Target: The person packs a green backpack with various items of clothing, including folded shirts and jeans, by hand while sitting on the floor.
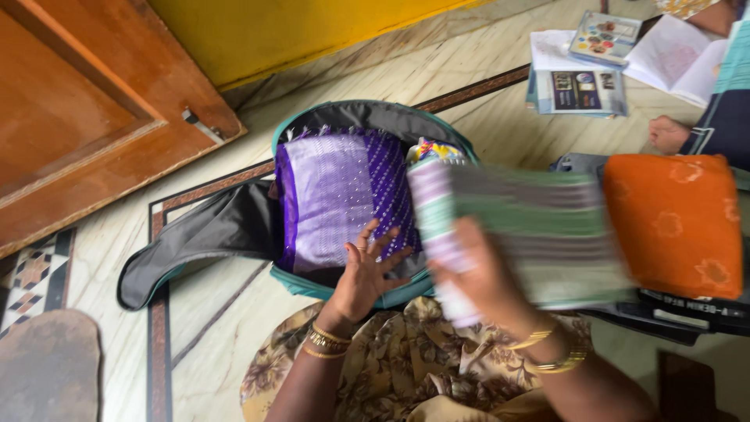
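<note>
Right hand (pixel 480 281): closed around blurred green striped folded cloth (pixel 531 234). Left hand (pixel 366 270): fingers spread, flat on purple cloth (pixel 340 195) inside open bag (pixel 234 227).

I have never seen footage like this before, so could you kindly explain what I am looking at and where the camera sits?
There is no machine here. The single picture comes from a camera worn on a person's head, looking down at their own two bare hands, both wearing gold bangles. They sit on a marble floor by a wooden door. The left hand rests open on a folded purple sari lying in an open teal-edged bag. The right hand holds a folded green-and-white striped cloth, blurred by motion. An orange folded cloth lies to the right. Books lie further off, near another person's hand.
</note>
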